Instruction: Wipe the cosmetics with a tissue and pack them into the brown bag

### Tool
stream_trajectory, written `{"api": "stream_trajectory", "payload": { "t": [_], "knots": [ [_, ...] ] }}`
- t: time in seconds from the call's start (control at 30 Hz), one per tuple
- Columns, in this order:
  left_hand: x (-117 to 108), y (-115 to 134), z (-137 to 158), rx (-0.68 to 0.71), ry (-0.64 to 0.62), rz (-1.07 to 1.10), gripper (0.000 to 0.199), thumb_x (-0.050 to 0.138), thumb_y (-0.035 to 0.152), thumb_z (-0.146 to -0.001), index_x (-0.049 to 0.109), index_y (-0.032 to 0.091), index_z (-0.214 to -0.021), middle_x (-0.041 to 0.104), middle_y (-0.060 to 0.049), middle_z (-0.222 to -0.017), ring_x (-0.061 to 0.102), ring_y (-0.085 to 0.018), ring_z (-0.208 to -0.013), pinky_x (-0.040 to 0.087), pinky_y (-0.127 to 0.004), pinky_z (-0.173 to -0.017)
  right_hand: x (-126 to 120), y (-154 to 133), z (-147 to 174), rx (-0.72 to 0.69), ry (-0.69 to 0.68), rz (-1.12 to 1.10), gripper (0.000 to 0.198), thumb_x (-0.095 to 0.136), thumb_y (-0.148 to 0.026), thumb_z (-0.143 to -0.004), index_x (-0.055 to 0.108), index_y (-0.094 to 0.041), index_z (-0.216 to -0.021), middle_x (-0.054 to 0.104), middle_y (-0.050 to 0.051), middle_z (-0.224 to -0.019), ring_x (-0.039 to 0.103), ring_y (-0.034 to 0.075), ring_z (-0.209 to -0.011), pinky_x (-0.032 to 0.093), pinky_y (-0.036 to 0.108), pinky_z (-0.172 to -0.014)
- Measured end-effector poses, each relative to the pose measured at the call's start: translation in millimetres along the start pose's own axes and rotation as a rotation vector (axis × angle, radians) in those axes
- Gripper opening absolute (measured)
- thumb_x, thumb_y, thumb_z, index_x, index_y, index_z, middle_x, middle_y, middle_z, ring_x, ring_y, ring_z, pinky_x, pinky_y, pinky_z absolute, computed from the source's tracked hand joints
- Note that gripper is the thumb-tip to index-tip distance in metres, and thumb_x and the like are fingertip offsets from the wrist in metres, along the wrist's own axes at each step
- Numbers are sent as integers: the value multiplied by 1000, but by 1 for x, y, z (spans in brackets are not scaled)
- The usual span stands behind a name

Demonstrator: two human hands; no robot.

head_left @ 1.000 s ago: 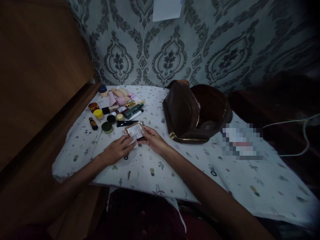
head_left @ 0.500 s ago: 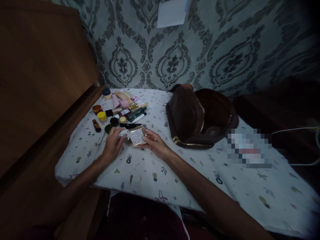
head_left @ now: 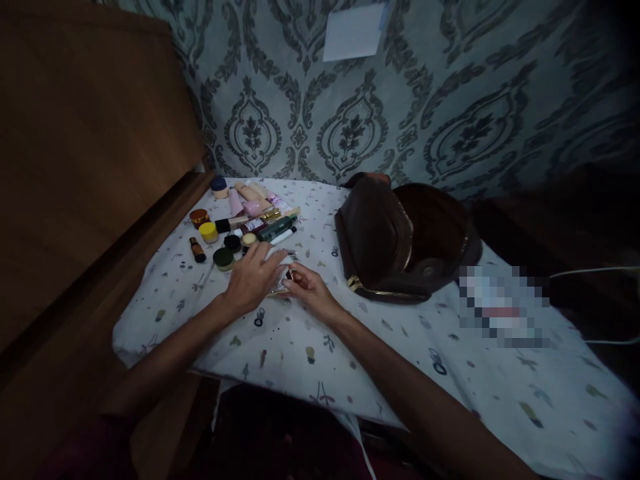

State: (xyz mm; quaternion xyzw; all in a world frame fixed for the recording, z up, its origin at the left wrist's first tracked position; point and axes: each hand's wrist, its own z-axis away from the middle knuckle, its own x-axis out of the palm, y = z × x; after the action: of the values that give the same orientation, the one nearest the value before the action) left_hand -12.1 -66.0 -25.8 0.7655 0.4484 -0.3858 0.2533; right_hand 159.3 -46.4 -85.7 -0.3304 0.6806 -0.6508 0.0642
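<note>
My right hand (head_left: 311,291) grips the edge of a glittery silver compact (head_left: 277,287) with a gold-coloured rim, held low over the cloth-covered table. My left hand (head_left: 250,279) lies across the top of the compact and covers much of it. Its fingers are closed on a crumpled white tissue (head_left: 276,250), of which only a part shows above the knuckles. Just beyond the left hand lie a dark green round jar (head_left: 223,259), a black round lid (head_left: 233,243) and a small cream-topped pot (head_left: 249,239).
Tubes, bottles and jars, among them a yellow-lidded jar (head_left: 209,232) and a dark green tube (head_left: 274,229), cluster at the table's back left. An open brown leather bag (head_left: 375,233) stands right of my hands. A wooden cabinet (head_left: 100,120) borders the left side.
My left hand has moved right with the white tissue, from beside the compact to over its face. My right hand still holds the compact. The view has shifted slightly.
</note>
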Motion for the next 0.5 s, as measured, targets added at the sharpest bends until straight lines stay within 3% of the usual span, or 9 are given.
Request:
{"api": "stream_trajectory", "payload": {
  "t": [0.17,0.3,0.4,0.5],
  "knots": [
    [1,-15,9,-57,-2,112,34,42,37,-102,68,22,-117,60,-8,-101,56,-23,-98,50,-34,-82,-1,0,-2,15,-3,-12,40,79,-39,-78,66,-22,-112,70,1,-90,66,17,-83,59,30,-73],
    [3,-32,27,-192,-35,255,36,44,40,-101,68,21,-119,61,-8,-99,58,-22,-93,50,-35,-82,-1,1,-3,38,6,-35,41,80,-40,-77,66,-22,-112,73,2,-91,69,18,-81,60,31,-72],
    [6,-37,37,-314,-68,465,39,45,44,-100,68,19,-119,63,-8,-97,60,-22,-92,49,-36,-84,-1,0,-2,53,18,-53,41,80,-38,-77,65,-22,-112,74,3,-93,70,18,-80,61,32,-72],
    [9,-33,39,-423,-114,732,42,46,50,-97,69,16,-102,66,-7,-92,61,-22,-88,48,-34,-82,1,-2,-1,64,44,-89,40,81,-38,-76,64,-22,-108,75,3,-93,71,19,-82,61,34,-73]
  ]
}}
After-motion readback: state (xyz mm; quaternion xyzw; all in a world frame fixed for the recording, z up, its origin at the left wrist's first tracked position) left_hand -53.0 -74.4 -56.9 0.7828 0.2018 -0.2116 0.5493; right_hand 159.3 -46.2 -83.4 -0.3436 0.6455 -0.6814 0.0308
